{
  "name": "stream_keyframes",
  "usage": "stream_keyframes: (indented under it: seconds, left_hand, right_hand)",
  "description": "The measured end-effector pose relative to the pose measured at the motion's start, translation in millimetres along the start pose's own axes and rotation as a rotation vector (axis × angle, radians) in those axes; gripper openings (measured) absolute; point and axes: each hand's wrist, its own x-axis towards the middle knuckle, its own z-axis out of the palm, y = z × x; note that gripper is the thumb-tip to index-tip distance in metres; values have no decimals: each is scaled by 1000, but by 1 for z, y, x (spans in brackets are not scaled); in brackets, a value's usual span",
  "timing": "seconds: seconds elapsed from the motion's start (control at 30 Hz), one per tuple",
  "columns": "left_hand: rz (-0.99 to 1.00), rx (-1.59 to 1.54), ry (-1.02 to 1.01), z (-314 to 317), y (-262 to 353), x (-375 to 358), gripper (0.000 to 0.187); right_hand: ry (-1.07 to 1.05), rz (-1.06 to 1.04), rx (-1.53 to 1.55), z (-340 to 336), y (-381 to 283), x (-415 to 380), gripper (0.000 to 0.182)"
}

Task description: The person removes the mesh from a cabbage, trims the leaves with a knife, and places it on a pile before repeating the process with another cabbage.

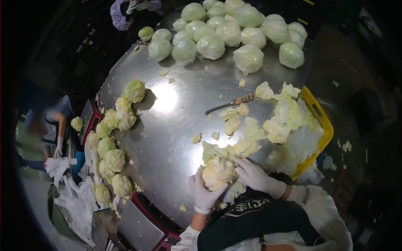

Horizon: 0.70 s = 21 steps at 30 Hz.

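Note:
A pale, partly stripped cabbage (219,172) sits low on the metal table in front of me. My left hand (204,189), in a white glove, grips it from the left with the thumb along its lower side. On its right is my right hand (253,176), also gloved, with bent fingers close to the cabbage. A thin knife blade (220,153) crosses the top of the cabbage toward these fingers; the handle is hidden. Loose cabbage leaves (248,142) lie just beyond. Farther off rests a curved knife with a wooden handle (243,99).
Wrapped cabbages (210,47) crowd the far edge. Bare cabbages (114,160) line the left, near red scales (140,228). A yellow crate (324,117) at right holds leaves and wrapping. One co-worker's gloved hand (59,148) is at far left; another person stands at the top.

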Motion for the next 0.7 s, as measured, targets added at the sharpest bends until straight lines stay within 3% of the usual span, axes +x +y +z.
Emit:
stream_keyframes:
  seconds: [0.03,0.07,0.13,0.17,0.23,0.4,0.57,0.67,0.7]
  left_hand:
    - [57,268,18,3,8,4,102]
    - [64,267,7,11,7,6,102]
    - [111,135,116,29,-1,12,94]
    - [118,133,101,32,-3,16,94]
    - [221,92,95,34,-7,21,90]
    - [157,-77,93,43,-16,19,88]
    - [124,-102,151,49,-2,11,88]
    - [424,217,113,54,2,-7,94]
    - [450,188,83,53,-3,-11,94]
  right_hand:
    - [-5,-19,-81,-8,-9,-6,51]
    - [5,-12,-80,-12,-13,-12,51]
    - [-31,-54,-250,-15,-17,-22,58]
    - [52,-188,-341,-8,-5,-24,64]
    - [42,-154,-386,-12,-8,-28,64]
    - [49,-165,-593,-18,-18,-15,61]
    - [65,-107,-493,-11,-7,9,55]
    - [96,29,-323,-37,13,42,47]
    - [126,111,-217,-46,21,54,44]
